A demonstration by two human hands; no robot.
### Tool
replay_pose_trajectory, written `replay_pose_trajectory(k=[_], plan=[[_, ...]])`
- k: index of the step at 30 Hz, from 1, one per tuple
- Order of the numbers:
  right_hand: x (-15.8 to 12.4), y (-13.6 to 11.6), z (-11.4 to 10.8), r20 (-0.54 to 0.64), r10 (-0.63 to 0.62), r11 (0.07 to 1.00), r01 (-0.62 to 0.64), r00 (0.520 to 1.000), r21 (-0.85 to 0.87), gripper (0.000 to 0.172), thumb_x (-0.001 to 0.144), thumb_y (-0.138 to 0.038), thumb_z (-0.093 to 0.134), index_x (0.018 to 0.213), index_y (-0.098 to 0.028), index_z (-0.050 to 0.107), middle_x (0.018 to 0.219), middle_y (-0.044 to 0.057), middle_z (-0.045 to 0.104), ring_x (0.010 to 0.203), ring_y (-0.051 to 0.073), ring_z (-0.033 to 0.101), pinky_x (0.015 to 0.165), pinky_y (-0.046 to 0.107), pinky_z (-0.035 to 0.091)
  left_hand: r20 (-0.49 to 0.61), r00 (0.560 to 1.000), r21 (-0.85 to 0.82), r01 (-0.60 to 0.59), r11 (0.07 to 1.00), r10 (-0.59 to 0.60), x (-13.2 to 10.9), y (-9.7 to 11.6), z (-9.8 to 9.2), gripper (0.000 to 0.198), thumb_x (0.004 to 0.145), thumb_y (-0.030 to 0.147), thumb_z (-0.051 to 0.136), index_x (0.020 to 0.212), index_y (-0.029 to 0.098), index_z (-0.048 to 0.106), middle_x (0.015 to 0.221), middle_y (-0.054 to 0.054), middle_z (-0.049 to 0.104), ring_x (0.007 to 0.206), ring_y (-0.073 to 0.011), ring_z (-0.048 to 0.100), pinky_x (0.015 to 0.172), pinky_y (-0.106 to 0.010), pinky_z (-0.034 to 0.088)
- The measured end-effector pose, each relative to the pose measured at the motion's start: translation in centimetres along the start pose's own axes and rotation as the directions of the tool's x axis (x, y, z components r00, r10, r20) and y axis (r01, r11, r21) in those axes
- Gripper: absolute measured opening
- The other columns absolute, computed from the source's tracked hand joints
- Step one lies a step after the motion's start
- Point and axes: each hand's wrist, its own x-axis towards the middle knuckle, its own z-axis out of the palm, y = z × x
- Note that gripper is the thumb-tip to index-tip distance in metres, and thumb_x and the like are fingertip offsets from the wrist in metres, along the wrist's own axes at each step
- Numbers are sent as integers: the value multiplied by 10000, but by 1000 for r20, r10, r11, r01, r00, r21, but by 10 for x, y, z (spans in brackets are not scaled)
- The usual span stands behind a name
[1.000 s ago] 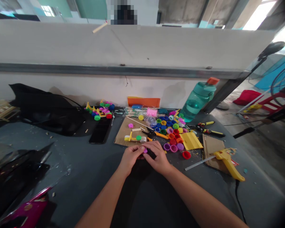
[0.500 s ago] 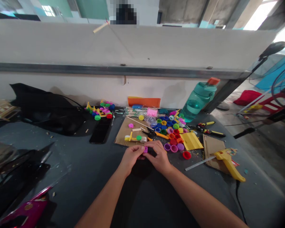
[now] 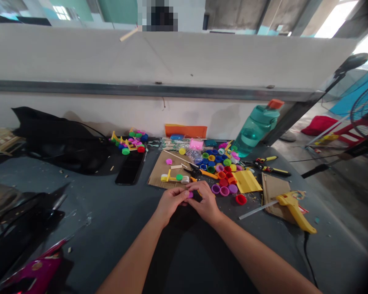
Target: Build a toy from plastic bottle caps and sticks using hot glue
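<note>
Between the fingertips of both hands is a small pink-purple piece (image 3: 190,195), mostly covered; it looks like clay or foam. My left hand (image 3: 173,201) pinches it from the left, thumb on top. From the other side my right hand (image 3: 204,200) closes its thumb and fingers on it. Just beyond the hands, a yellow stick piece with white and green caps (image 3: 174,178) lies on a cardboard sheet (image 3: 155,171). A pink lump (image 3: 169,161) and short wooden sticks (image 3: 176,167) rest there too. Orange-handled pliers (image 3: 209,174) lie behind my right hand.
Many coloured bottle caps (image 3: 223,182) spread to the right, beside a yellow folded sheet (image 3: 247,181). A yellow glue gun (image 3: 296,210) with its cord lies at right. Behind stands a teal bottle (image 3: 256,128). At left are a phone (image 3: 129,169) and a black bag (image 3: 61,143).
The fingers have shifted slightly around the pink-purple piece, and my left thumb now covers more of it. The arms and the things on the table stay where they were.
</note>
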Motion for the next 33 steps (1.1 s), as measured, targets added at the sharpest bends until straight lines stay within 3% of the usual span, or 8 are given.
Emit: replay_pose_trajectory(k=[3,8,15,23,33], plan=[[0,-1,-1,20,-19,1000,19,1000,-2,215,732,-256,696,929,-233,612,944,55,657,939,220,579,833,396,457,-20,1000,8,-15,1000,15,1,-1,-1,228,645,339,735,665,119,678,613,-6,595,592,-87,534,579,-190,461],[2,-1,-1,6,-27,999,27,1000,-20,157,775,-243,656,931,-244,641,925,46,673,926,209,592,833,392,458,-32,999,4,-33,999,33,3,-5,-3,290,694,398,688,811,133,706,784,-56,661,702,-140,586,623,-255,509],[3,-2,0,-6,-26,999,26,1000,-35,160,769,-252,665,928,-241,649,912,53,674,916,215,592,825,397,463,-18,1000,12,-20,1000,20,4,-7,-4,214,682,341,712,754,140,699,711,-20,641,669,-109,575,619,-214,492],[3,-2,-1,-6,-28,998,28,1000,-49,180,776,-215,651,953,-244,653,910,39,679,916,200,595,830,376,464,-26,999,-66,-28,997,26,5,-5,-6,314,697,422,683,792,124,710,722,-55,651,682,-142,586,601,-261,520],[3,-4,-2,-35,2,1000,-3,999,-28,144,801,-252,633,941,-254,666,902,45,680,902,211,599,822,394,465,-34,999,-91,-36,995,33,3,-4,-4,289,685,395,704,778,122,700,721,-52,650,684,-134,590,611,-236,509]])
